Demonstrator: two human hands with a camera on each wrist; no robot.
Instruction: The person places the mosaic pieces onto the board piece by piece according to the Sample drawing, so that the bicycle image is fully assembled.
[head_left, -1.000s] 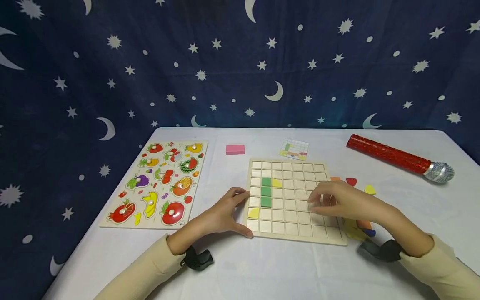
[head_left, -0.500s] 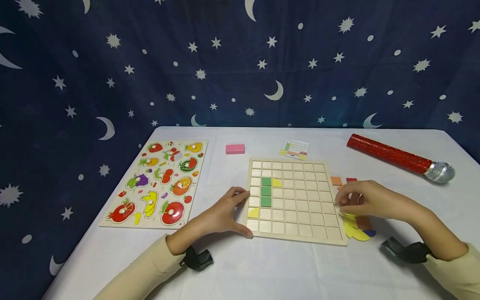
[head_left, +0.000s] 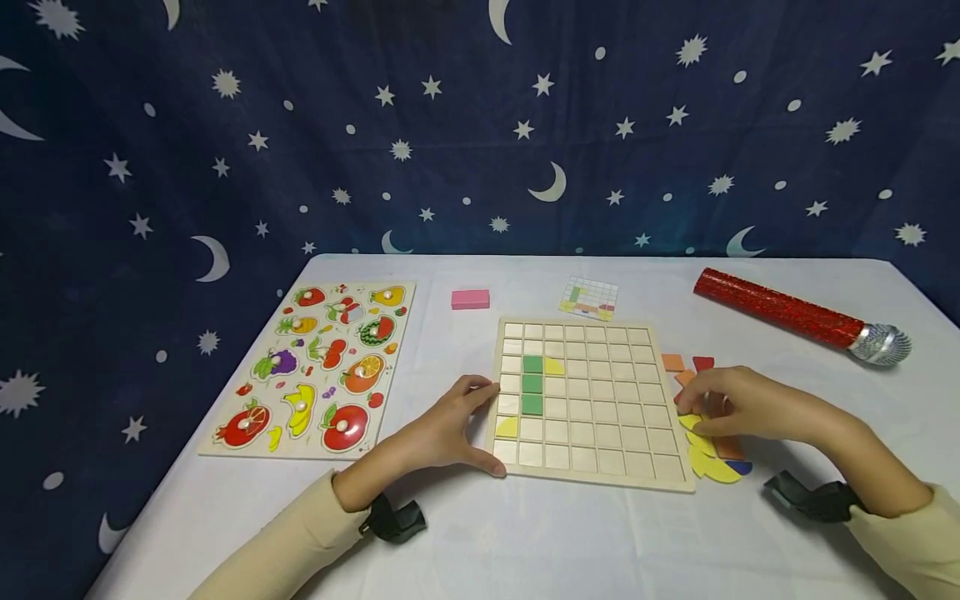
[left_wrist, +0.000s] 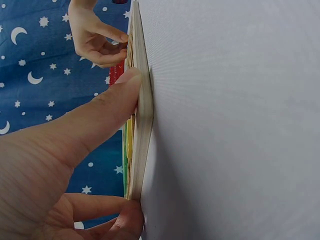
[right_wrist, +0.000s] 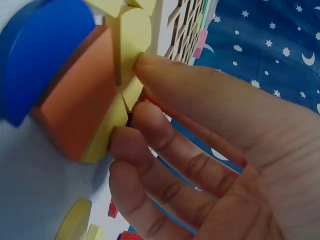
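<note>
My left hand (head_left: 448, 425) holds the near-left corner of a wooden grid board (head_left: 581, 431), its thumb and fingertips spread along the edges. In the left wrist view, the thumb (left_wrist: 102, 117) presses on the board's rim. Three green squares (head_left: 532, 384) and two yellow quarter-round pieces (head_left: 553, 367) sit in the grid. Right of the board, my right hand (head_left: 750, 406) reaches into a pile of coloured pieces. In the right wrist view, its thumb tip touches a yellow piece (right_wrist: 134, 37), with bent fingers close beside an orange piece (right_wrist: 77, 97) and a blue piece (right_wrist: 47, 52).
A fruit puzzle board (head_left: 311, 433) lies at the left. Behind the grid board are a pink block (head_left: 470, 299) and a pattern card (head_left: 590, 297). A red toy microphone (head_left: 787, 312) lies at the back right. A starry curtain (head_left: 450, 167) hangs behind the table.
My right hand has moved right, from over the board's right side to the pile of pieces, and lowered among them. The left hand and the board stay put.
</note>
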